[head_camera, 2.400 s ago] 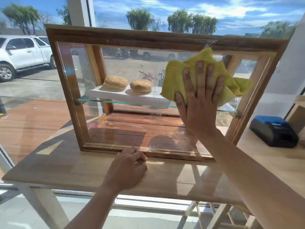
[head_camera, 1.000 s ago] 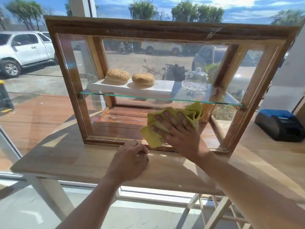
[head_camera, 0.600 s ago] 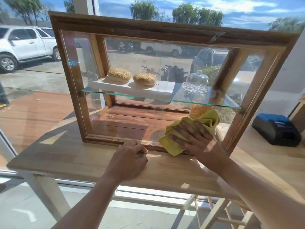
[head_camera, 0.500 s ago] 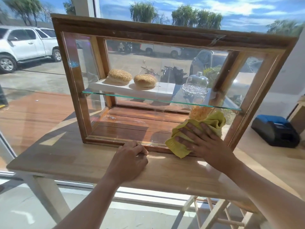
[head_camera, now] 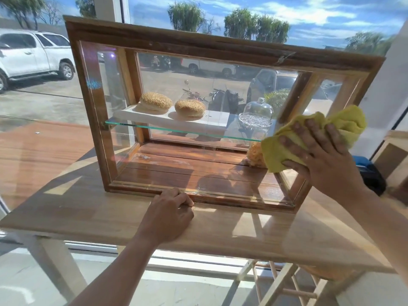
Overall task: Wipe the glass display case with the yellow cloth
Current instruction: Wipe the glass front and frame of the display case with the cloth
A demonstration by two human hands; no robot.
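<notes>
Mid-wipe: the right hand (head_camera: 324, 157) pressed the yellow cloth (head_camera: 287, 140) flat against the front glass of the display case (head_camera: 198, 44), at the pane's right edge about level with the glass shelf (head_camera: 181, 130). Grip there: fingers spread over the bunched cloth, thumb hooked under its lower edge, so it was holding the cloth against the pane. The left hand (head_camera: 167, 214) rested on the counter (head_camera: 72, 208), loosely curled fingers touching the case's bottom frame rail near its middle; it held nothing and looked like a brace. The case sat toward the counter's far edge, roughly centred. My read: front pane in progress, right side being covered. Next move would call for keeping flat pressure and running overlapping passes across the rest of the pane, with the left hand steadying the frame so the case did not slide. Inside were two seeded buns (head_camera: 172, 104) on a white tray (head_camera: 172, 120) and a small glass dome (head_camera: 256, 113). No readable writing, brand or label anywhere; a faint bluish mark at the glass's upper left was illegible.
</notes>
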